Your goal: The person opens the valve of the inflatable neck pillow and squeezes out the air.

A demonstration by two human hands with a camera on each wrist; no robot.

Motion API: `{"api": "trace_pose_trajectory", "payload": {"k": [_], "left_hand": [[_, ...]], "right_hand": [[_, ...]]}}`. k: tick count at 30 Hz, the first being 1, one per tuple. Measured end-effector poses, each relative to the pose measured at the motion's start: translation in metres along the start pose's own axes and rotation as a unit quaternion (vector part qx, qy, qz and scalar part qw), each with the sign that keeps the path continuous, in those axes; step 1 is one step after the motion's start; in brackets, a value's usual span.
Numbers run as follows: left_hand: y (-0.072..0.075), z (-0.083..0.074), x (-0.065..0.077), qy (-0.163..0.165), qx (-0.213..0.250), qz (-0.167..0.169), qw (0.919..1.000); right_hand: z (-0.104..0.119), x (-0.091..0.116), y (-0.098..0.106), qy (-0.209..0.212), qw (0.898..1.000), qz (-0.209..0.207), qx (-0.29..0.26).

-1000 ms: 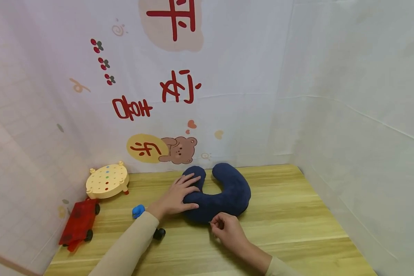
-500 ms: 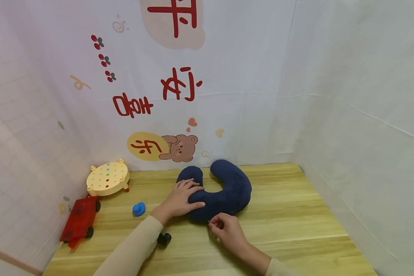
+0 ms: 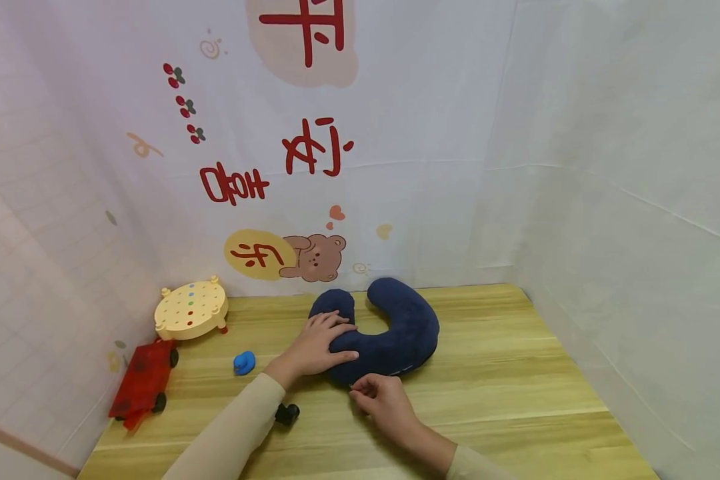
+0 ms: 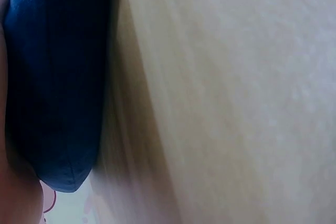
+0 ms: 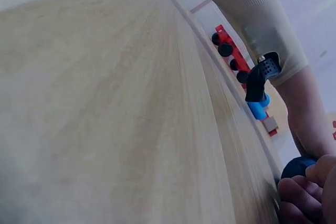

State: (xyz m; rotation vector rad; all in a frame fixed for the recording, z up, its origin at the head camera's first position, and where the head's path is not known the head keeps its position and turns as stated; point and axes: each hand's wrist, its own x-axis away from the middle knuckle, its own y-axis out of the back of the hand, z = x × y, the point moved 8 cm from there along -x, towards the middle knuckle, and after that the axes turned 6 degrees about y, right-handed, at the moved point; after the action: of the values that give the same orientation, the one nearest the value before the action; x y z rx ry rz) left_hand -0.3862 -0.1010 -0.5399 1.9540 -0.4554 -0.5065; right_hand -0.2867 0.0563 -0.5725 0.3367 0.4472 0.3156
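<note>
A navy U-shaped neck pillow [image 3: 411, 330] lies on the wooden table, its opening toward the back wall. My left hand [image 3: 321, 343] rests across its left arm, fingers spread and thumb lying on the curve. At the pillow's near edge, my right hand [image 3: 384, 403] pinches a tiny pale tab that looks like a zipper pull, mostly hidden by the fingertips. A thin light line shows along the edge just right of that hand. In the left wrist view, the pillow's side [image 4: 58, 87] stands close beside the tabletop. The right wrist view shows curled fingers [image 5: 299, 195] against the dark fabric.
On the left stand a red toy vehicle [image 3: 141, 383] with black wheels and a round cream pegboard [image 3: 192, 310] on short legs. A small blue toy [image 3: 244, 363] lies nearer the left arm. A black wrist camera [image 3: 287, 414] sits under the left sleeve. White cloth walls enclose the table.
The right hand has slid left along the pillow's near edge, and a light line now shows behind it. The pillow's left arm and the left hand shifted slightly earlier on.
</note>
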Motion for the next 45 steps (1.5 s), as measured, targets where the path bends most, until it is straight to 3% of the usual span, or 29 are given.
{"api": "trace_pose_trajectory", "payload": {"k": [13, 18, 29, 38, 45], "left_hand": [[0.004, -0.004, -0.001, -0.019, 0.013, -0.017, 0.9996], [0.007, -0.006, 0.0, -0.026, 0.017, -0.027, 0.9991], [0.006, -0.003, -0.003, -0.012, 0.016, -0.018, 0.9996], [0.005, -0.003, -0.002, -0.014, 0.023, -0.018, 0.9995], [0.002, -0.001, 0.001, -0.004, 0.03, -0.017, 0.9994]], "right_hand": [[-0.004, -0.015, -0.016, -0.029, 0.999, 0.008, -0.022], [0.003, -0.02, -0.023, -0.015, 1.0, -0.013, 0.0], [0.01, -0.026, -0.036, -0.018, 0.998, -0.058, 0.03], [0.006, -0.027, -0.036, -0.048, 0.998, -0.043, 0.018], [0.016, -0.021, -0.025, -0.056, 0.998, -0.018, 0.002]]}}
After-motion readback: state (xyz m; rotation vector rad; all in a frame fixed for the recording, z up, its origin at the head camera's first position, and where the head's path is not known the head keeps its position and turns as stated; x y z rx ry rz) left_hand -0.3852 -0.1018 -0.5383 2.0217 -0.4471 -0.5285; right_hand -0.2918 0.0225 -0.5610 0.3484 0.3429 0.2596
